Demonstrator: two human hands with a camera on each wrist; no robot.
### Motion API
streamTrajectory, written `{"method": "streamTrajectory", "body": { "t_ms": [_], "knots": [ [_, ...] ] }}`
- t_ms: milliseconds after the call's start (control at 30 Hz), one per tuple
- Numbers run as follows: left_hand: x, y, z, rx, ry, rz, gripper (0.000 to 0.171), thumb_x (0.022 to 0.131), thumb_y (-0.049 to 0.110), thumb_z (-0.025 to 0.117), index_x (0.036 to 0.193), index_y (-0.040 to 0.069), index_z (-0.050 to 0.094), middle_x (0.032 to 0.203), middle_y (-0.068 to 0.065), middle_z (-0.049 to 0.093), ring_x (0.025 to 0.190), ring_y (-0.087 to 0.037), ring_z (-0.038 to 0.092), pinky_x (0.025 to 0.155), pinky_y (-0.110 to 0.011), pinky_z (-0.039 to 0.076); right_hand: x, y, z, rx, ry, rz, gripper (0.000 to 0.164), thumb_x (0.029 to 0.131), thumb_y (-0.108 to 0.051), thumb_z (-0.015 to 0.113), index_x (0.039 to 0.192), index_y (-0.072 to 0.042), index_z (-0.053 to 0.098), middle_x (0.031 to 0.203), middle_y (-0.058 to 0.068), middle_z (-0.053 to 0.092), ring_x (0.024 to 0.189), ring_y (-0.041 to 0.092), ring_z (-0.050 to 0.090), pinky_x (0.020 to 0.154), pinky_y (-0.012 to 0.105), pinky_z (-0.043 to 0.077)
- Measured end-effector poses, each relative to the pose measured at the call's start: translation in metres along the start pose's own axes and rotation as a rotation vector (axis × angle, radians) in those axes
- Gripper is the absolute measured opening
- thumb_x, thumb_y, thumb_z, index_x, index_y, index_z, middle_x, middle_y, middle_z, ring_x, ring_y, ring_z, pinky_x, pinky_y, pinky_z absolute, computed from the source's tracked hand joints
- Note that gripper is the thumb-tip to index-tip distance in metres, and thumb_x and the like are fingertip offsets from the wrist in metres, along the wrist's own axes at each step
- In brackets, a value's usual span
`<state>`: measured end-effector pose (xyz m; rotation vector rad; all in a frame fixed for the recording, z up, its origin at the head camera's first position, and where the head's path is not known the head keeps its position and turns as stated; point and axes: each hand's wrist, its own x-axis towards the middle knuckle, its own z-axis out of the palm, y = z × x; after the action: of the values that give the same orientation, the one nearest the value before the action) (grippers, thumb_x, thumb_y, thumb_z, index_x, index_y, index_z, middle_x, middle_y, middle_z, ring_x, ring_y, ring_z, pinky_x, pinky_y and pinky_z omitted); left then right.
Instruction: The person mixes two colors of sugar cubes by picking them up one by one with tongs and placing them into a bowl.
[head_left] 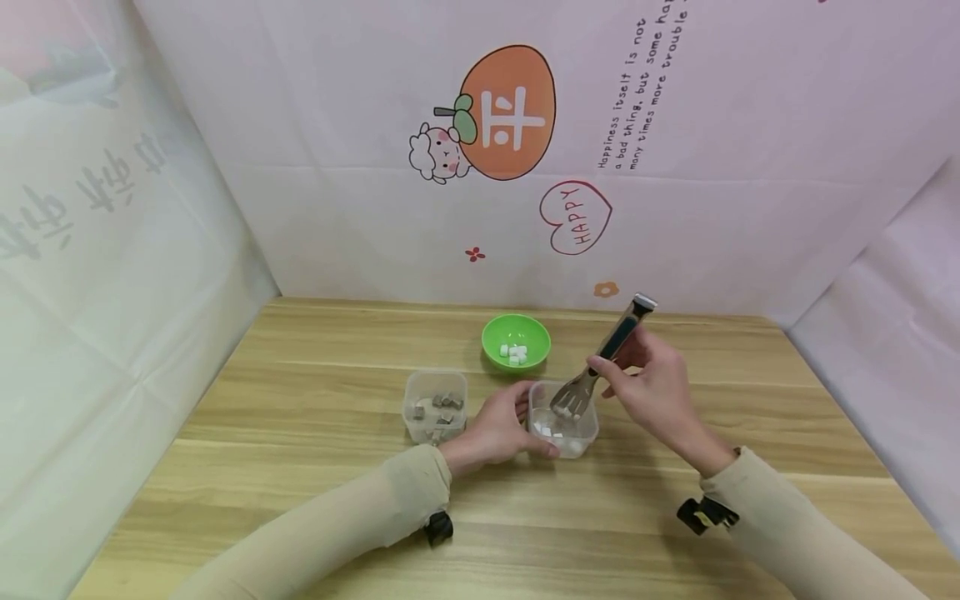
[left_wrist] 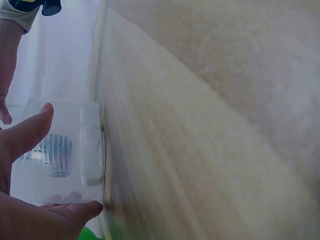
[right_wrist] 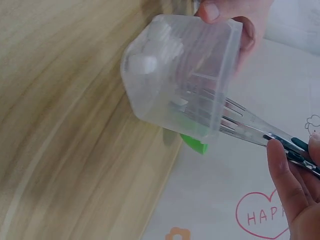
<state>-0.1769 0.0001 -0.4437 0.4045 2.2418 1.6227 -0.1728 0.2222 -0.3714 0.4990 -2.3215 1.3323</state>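
Metal tongs with slotted ends and dark teal grips are held in my right hand, between thumb and fingers. Their ends reach down into a clear plastic box, tilted from the upper right. Small white blocks lie on the bottom of that box. Whether the tongs hold a block is hard to tell through the cloudy wall. My left hand grips the box from its left side, the thumb along one wall and the fingers along the opposite one.
Behind the box stands a green bowl with several white blocks in it. Left of my left hand is a second clear box holding several small greyish pieces. Printed white cloth hangs along the back edge of the wooden table.
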Motion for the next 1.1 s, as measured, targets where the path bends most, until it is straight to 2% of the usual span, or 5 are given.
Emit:
{"method": "streamTrajectory", "body": {
  "t_ms": [400, 667, 800, 967, 1100],
  "knots": [
    [0.001, -0.001, 0.000, 0.000, -0.001, 0.007, 0.104, 0.067, 0.006, 0.100, 0.155, 0.001, 0.044, 0.151, -0.015, 0.057, 0.138, -0.030, 0.055, 0.117, -0.039, 0.045, 0.006, -0.016, -0.009, 0.018, 0.039, -0.006, 0.024, 0.088, 0.004, 0.083, 0.101, 0.002, 0.063, 0.081, 0.012, 0.071, 0.062, 0.011, 0.069, 0.046, 0.030, 0.060],
    [0.001, -0.001, 0.000, -0.015, -0.007, 0.014, 0.104, 0.067, 0.005, 0.099, 0.155, 0.000, 0.043, 0.151, -0.016, 0.056, 0.139, -0.031, 0.055, 0.118, -0.040, 0.044, 0.018, -0.029, -0.015, 0.042, 0.057, -0.026, 0.026, 0.088, 0.006, 0.082, 0.105, 0.007, 0.063, 0.084, 0.015, 0.072, 0.066, 0.010, 0.071, 0.048, 0.031, 0.061],
    [0.001, -0.002, 0.001, -0.014, 0.001, 0.010, 0.105, 0.066, 0.005, 0.100, 0.155, 0.001, 0.044, 0.151, -0.015, 0.056, 0.138, -0.030, 0.055, 0.117, -0.039, 0.044, 0.024, -0.033, -0.016, 0.041, 0.055, -0.036, 0.029, 0.089, 0.005, 0.082, 0.112, 0.005, 0.064, 0.088, 0.014, 0.072, 0.069, 0.011, 0.072, 0.050, 0.031, 0.062],
    [0.002, -0.002, 0.001, -0.010, 0.007, 0.013, 0.106, 0.065, 0.005, 0.100, 0.155, 0.001, 0.044, 0.151, -0.016, 0.057, 0.137, -0.031, 0.056, 0.117, -0.039, 0.045, 0.033, -0.035, -0.014, 0.022, 0.065, -0.039, 0.028, 0.090, 0.002, 0.082, 0.112, 0.004, 0.065, 0.089, 0.013, 0.073, 0.069, 0.011, 0.071, 0.051, 0.029, 0.062],
    [0.002, -0.002, 0.001, -0.009, 0.009, 0.018, 0.107, 0.065, 0.005, 0.100, 0.156, 0.000, 0.043, 0.151, -0.017, 0.056, 0.137, -0.031, 0.056, 0.116, -0.039, 0.045, 0.044, -0.037, -0.009, 0.036, 0.073, -0.044, 0.028, 0.091, 0.001, 0.082, 0.113, 0.003, 0.065, 0.091, 0.013, 0.073, 0.070, 0.016, 0.072, 0.054, 0.030, 0.063]
  ]
}}
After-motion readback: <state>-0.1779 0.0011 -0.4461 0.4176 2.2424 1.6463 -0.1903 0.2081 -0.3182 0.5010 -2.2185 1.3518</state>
